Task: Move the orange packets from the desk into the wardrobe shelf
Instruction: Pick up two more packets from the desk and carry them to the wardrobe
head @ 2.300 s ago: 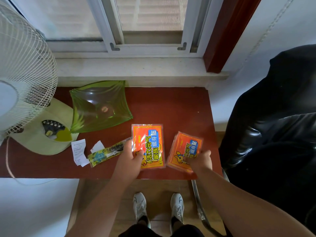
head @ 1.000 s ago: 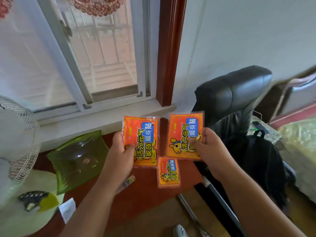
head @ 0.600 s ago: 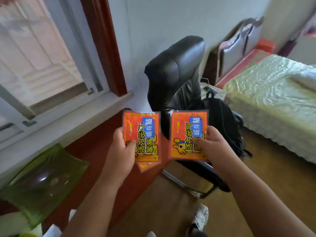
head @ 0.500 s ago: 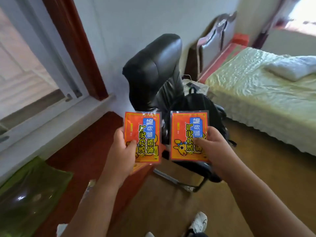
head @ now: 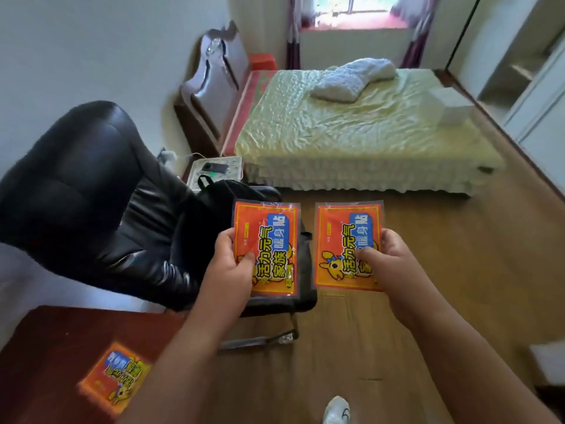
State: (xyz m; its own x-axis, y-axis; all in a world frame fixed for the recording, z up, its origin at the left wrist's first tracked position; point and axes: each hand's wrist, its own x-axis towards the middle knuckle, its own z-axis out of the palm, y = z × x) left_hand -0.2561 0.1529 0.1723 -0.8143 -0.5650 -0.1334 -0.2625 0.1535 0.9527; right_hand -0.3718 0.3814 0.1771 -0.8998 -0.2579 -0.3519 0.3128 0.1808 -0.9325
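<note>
While both hands (head: 227, 270) (head: 386, 261) grip packets (head: 269, 237), one packet (head: 114, 377) lies deskbound.

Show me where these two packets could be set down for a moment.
Free: the desk corner beyond the third orange packet, and the bedspread between the grey pillow and the white box. Crowded: the black chair, its seat filled by the backpack.

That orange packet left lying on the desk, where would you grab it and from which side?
The desk packet lies flat on the desk, so there is nothing to wrap around. Probably best to come from above and pinch the corner nearest the desk's edge, thumb on top, fingers slipped beneath. Both hands are already full.
</note>
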